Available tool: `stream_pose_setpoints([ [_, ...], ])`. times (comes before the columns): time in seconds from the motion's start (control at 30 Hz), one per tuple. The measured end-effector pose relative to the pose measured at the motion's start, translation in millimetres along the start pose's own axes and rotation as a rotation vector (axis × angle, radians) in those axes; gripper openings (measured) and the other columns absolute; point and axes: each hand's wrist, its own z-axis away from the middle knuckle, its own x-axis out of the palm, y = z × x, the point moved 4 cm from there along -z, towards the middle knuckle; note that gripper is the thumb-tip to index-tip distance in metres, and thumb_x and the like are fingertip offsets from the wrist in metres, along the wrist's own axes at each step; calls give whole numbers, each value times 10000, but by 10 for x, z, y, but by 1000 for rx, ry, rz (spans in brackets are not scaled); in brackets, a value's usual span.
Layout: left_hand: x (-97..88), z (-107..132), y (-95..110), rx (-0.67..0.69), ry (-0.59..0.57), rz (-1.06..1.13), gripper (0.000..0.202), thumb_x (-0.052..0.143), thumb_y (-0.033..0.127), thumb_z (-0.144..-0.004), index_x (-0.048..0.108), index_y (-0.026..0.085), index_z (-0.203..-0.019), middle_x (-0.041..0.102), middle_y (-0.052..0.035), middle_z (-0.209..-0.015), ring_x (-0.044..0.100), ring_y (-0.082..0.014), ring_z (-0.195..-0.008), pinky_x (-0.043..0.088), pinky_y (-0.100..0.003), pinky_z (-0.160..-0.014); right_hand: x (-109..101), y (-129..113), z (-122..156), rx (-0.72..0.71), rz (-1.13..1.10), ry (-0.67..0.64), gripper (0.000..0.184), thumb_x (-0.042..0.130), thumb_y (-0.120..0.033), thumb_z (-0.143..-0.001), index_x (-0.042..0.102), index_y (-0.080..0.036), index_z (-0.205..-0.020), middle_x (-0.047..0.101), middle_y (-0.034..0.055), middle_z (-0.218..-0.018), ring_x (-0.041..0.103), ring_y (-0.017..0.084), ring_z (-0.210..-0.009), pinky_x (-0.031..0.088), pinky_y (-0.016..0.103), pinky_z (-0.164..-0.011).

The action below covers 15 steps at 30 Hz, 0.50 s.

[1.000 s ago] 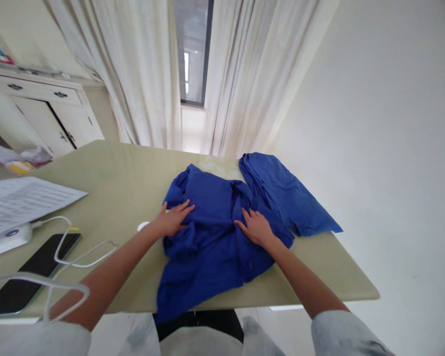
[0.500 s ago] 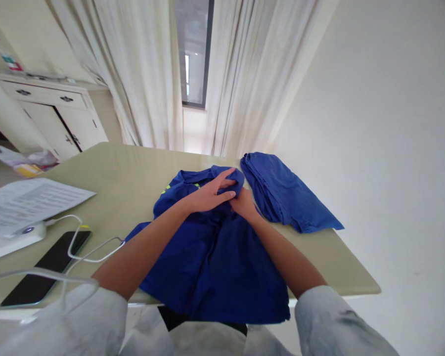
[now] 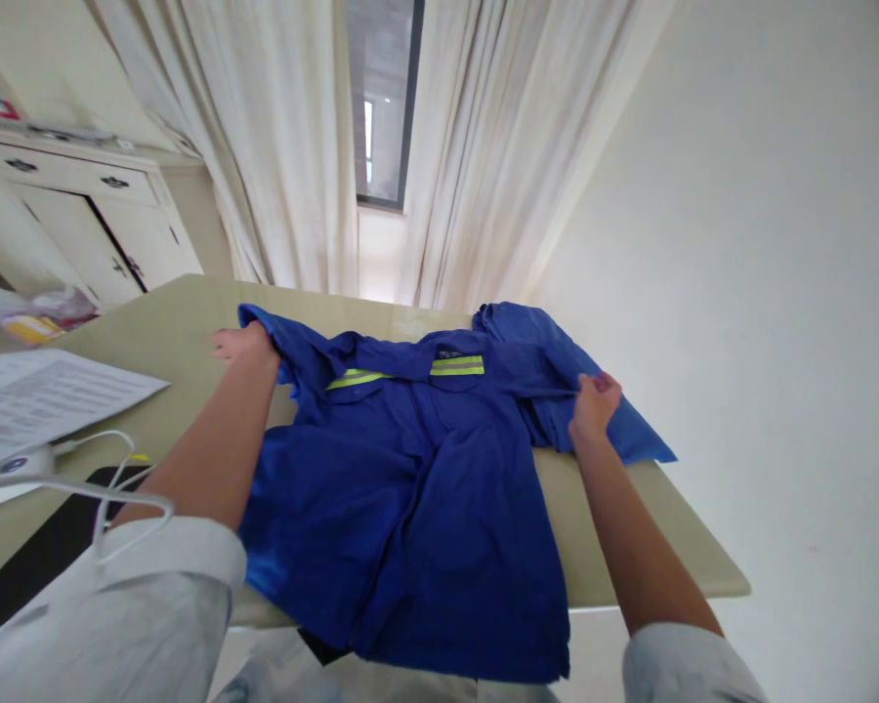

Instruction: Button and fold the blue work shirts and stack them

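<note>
A blue work shirt [image 3: 402, 459] with yellow-green reflective strips lies spread across the beige table [image 3: 190, 332], its hem hanging over the near edge. My left hand [image 3: 243, 345] is closed on the shirt's left shoulder or sleeve at the far left. My right hand [image 3: 593, 400] pinches the shirt's right side, close to a second, folded blue garment [image 3: 549, 342] lying at the table's far right.
Printed papers [image 3: 36, 395] lie at the left with a white cable [image 3: 109, 478] and a dark phone [image 3: 59, 532] near them. A white cabinet [image 3: 88, 215] stands behind on the left. Cream curtains [image 3: 293, 156] and a window are beyond the table.
The shirt was bunched under both hands at the middle. My hands have moved apart, left hand to the left and right hand to the right, spreading the shirt flat and showing the reflective strips.
</note>
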Motion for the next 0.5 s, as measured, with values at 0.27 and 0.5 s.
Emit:
stream_pose_setpoints([
  [0.27, 394, 539, 532, 395, -170, -50, 583, 477, 504, -1030, 533, 178, -1510, 583, -157, -1518, 511, -370, -1411, 336, -532, -1211, 1143, -1004, -528, -404, 601, -72, 666, 589, -277, -978, 426, -199, -1619, 373, 164, -1688, 348, 355, -1536, 348, 501, -1228],
  [0.5, 943, 437, 126, 145, -572, -284, 1073, 426, 889, -867, 328, 195, -1680, 315, -276, -1700, 306, -560, -1534, 212, -755, -1199, 1949, -1382, -1405, -438, 743, -484, 357, 444, -253, -1075, 698, -134, -1297, 720, 224, -1261, 687, 313, -1166, 509, 414, -982],
])
